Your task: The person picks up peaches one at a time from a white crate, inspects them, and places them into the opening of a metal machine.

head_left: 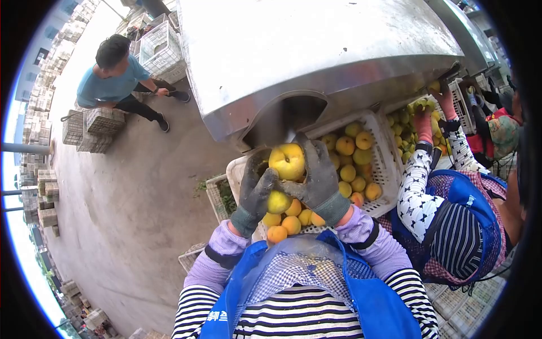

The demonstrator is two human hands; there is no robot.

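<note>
Both my hands wear dark grey gloves. My left hand and my right hand close together around a large yellow peach, held above a white plastic crate. The crate holds several yellow-orange peaches. A second yellow peach sits just under my left hand's fingers; whether that hand grips it I cannot tell. I wear purple sleeves and a blue apron over a striped shirt.
A big metal machine overhangs the crate. At my right a person in a blue apron reaches red-gloved hands into another peach crate. A person in a blue shirt crouches by stacked crates on the concrete floor.
</note>
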